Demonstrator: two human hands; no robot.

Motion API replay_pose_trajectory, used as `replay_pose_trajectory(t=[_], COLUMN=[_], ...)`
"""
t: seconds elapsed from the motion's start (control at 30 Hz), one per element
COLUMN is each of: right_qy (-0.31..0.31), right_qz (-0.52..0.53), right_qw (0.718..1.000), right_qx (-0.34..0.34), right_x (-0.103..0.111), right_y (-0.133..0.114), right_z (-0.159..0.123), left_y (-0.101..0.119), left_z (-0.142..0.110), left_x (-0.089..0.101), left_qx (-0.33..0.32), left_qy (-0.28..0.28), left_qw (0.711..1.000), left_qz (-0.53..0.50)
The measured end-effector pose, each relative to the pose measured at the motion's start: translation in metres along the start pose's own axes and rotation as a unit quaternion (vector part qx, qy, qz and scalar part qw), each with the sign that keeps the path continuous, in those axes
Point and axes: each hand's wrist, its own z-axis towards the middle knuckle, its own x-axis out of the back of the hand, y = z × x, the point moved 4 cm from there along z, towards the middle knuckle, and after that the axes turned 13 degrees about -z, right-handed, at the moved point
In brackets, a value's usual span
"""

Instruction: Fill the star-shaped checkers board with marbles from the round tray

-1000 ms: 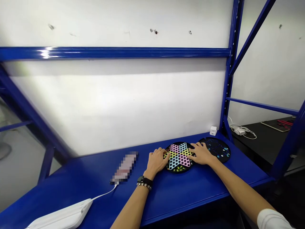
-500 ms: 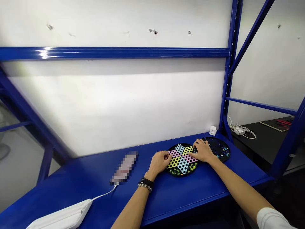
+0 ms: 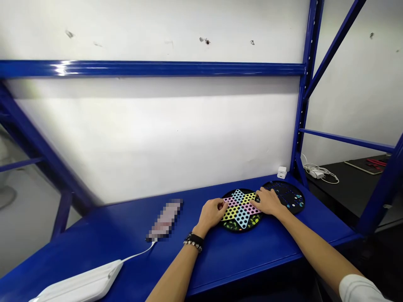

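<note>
A star-shaped Chinese checkers board [image 3: 241, 209] with pink, yellow and light blue sections and rows of black holes lies over a round black tray [image 3: 239, 230]. Green and yellow bits show in the tray beside the star's points. My left hand [image 3: 212, 213] has its fingers curled, thumb and forefinger gripping the board's left side. At the opposite side, my right hand [image 3: 269, 201] holds the right edge, thumb on the pink section and fingers bent round the rim. The undersides of the fingers are hidden.
A second round black tray [image 3: 289, 196] with small blue and white bits sits behind my right hand. White chargers [image 3: 281, 172] stand by the wall. A pixelated phone [image 3: 165, 220] is cabled to a white power strip-like block [image 3: 83, 283]. Blue posts [image 3: 302, 105] frame the blue tabletop [image 3: 132, 235].
The view has shifted very slightly. My right hand sits a touch lower, its fingers flatter at the board's edge; the left hand keeps its grip.
</note>
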Motion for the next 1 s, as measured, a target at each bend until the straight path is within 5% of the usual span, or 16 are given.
replay_pose_trajectory(t=[0.4,1.0], right_qy=[-0.057,-0.031], right_qz=[0.006,0.003], right_qw=[0.998,0.999], right_qx=[-0.001,-0.012], right_x=[-0.006,-0.011], right_y=[-0.002,0.002], right_z=[0.001,0.007], left_y=[-0.001,-0.001], left_z=[0.000,0.000], left_x=[-0.002,-0.004], left_qx=[-0.011,-0.010], left_qy=[0.003,0.000], left_qw=[1.000,0.999], left_qz=[-0.022,-0.032])
